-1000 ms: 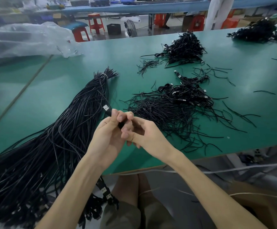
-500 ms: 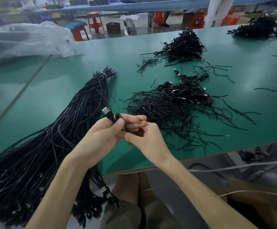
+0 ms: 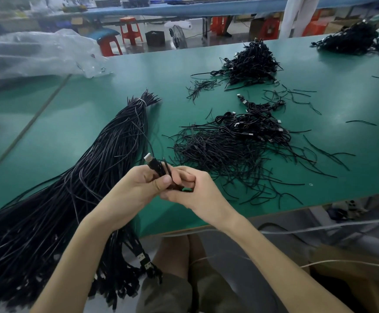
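Clutching cable [image 3: 155, 164] (left hand [image 3: 136, 190], right hand [image 3: 196, 194])

Cable bundle [image 3: 107, 168] lies left of loose cable pile [image 3: 233, 145].

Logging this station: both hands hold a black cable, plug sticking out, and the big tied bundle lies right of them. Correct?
No: the head view shows the big tied bundle lying left of them. The left hand and right hand do hold the black cable, plug sticking out.

Even, soft overhead light; faint shadows on green table [image 3: 93, 123]. Far left blurred; wide-angle bending at edges.
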`<control>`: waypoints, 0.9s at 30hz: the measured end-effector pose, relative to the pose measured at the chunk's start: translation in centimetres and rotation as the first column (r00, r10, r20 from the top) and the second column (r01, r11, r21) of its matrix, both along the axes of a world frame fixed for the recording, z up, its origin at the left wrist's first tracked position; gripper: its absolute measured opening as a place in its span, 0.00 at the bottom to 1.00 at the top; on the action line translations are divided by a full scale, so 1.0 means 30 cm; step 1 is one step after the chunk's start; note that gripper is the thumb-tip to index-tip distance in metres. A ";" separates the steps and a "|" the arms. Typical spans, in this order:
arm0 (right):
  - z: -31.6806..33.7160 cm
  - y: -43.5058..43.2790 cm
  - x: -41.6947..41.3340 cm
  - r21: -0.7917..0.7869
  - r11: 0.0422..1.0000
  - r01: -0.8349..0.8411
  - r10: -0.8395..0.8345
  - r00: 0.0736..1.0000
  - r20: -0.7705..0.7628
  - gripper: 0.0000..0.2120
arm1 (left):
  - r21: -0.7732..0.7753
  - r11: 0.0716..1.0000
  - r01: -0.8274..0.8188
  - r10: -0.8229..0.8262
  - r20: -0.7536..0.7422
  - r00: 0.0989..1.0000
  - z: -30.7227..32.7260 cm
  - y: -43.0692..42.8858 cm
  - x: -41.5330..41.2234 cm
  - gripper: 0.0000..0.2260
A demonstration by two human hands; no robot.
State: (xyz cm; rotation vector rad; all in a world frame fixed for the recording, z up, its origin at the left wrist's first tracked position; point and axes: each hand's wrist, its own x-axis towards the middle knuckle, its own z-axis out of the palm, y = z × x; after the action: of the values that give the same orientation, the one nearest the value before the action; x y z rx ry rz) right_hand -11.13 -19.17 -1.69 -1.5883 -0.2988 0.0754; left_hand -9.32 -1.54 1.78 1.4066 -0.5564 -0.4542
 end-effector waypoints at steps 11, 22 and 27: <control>0.048 -0.051 -0.006 0.180 0.973 -0.145 0.173 0.974 -0.149 0.19 | 0.009 1.000 -0.014 0.013 0.129 0.992 -0.018 -0.005 -0.013 0.09; 0.018 -0.018 -0.013 0.173 0.985 0.015 -0.009 0.999 -0.037 0.18 | -0.290 0.947 -0.137 0.126 -0.056 0.990 -0.081 -0.066 -0.058 0.14; 0.023 -0.028 -0.022 0.070 0.997 -0.030 0.026 0.998 0.052 0.33 | -0.313 0.942 -0.122 0.097 -0.096 0.991 -0.089 -0.064 -0.054 0.12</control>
State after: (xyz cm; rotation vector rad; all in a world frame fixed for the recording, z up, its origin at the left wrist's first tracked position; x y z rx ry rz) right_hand -11.80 -20.02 -1.01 -1.5174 -0.3598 0.0459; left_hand -10.94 -3.46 -0.88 1.0985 -0.4608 -0.3126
